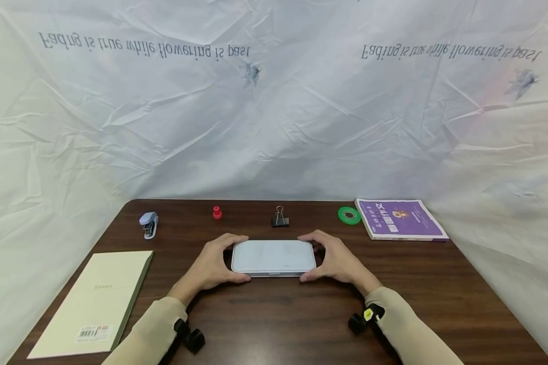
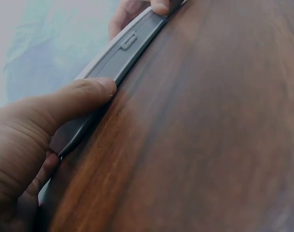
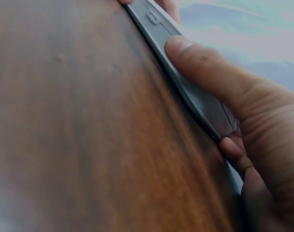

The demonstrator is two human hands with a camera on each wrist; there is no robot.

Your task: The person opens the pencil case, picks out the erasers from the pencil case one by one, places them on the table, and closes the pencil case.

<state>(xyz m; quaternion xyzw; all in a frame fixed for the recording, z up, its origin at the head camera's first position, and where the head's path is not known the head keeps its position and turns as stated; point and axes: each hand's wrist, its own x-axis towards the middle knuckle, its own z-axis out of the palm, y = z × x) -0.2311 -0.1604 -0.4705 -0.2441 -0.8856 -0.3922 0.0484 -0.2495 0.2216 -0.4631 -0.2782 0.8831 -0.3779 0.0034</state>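
Observation:
A flat, rounded white case (image 1: 274, 257) lies near the middle of the table, its long side toward me. A small latch (image 2: 129, 40) and a seam show on its grey front side in both wrist views. My left hand (image 1: 214, 261) grips the case's left end, thumb at the front edge and fingers round the back corner. At the right end, my right hand (image 1: 335, 256) holds it the same way, its thumb pressed on the front side in the right wrist view. The case's underside is hidden, close over the wood.
Behind the case stand a red stamp-like piece (image 1: 216, 213), a black binder clip (image 1: 280, 219) and a green tape roll (image 1: 349, 215). A purple book (image 1: 399, 220) lies back right. At left are a small stapler (image 1: 149, 225) and a cream notebook (image 1: 100, 294). White sheeting (image 1: 274, 126) encloses the table.

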